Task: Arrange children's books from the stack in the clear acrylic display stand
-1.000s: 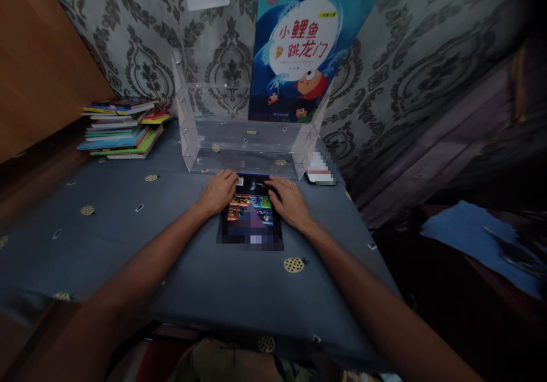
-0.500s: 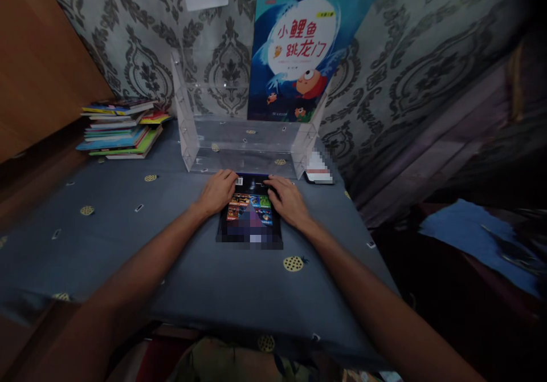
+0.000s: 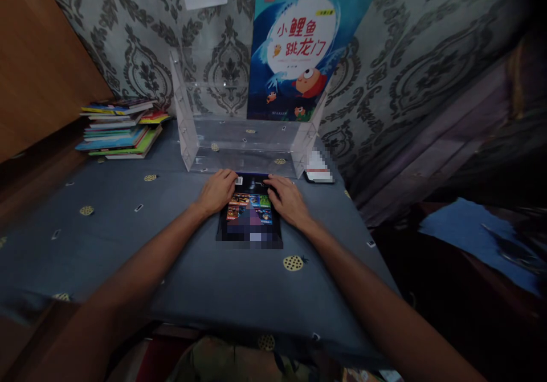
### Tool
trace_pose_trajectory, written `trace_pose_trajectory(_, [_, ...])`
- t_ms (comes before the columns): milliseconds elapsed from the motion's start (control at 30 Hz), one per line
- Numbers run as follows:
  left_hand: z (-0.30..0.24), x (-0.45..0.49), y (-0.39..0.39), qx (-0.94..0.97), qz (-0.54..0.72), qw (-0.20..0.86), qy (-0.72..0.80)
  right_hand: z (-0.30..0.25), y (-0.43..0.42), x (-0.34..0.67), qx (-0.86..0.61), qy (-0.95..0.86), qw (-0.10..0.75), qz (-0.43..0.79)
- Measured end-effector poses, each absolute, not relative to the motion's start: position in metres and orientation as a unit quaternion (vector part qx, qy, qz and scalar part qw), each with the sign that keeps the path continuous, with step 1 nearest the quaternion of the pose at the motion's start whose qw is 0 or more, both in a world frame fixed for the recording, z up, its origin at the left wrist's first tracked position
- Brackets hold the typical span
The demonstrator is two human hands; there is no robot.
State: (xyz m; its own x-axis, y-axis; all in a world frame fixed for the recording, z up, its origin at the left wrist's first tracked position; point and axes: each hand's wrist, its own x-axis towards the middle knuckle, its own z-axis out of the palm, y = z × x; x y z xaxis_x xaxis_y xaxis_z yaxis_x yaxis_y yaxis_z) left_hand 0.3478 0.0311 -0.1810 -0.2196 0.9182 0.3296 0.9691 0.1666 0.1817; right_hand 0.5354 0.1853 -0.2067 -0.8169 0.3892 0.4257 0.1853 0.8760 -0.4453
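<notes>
A dark book (image 3: 252, 187) with a barcode label and rows of small bright pictures lies flat on the table, its lower part blurred by pixelation. My left hand (image 3: 217, 191) grips its left edge, with the fingertips curled over the upper left corner. On the opposite side my right hand (image 3: 288, 198) holds the right edge, fingers on the upper corner and thumb along the side. Just beyond the book's far edge stands a clear acrylic rack (image 3: 188, 137). A blue book (image 3: 282, 97) with a fish on its cover stands upright in the rack's right part.
A stack of books (image 3: 119, 131) sits at the left rear of the table (image 3: 128, 245), whose grey cloth has a pineapple print. Right of the rack lies a pixelated white item (image 3: 319, 168). Patterned wallpaper is behind, and a blue cloth (image 3: 465, 234) lies off to the right.
</notes>
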Motion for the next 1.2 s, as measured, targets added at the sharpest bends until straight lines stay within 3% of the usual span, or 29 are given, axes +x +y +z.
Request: trace_pose_trajectory(1200, [-0.17, 0.357, 0.028, -0.602, -0.14, 0.065, -0.783, -0.204, 0.18, 0.537, -0.152, -0.941, 0.255, 0.165])
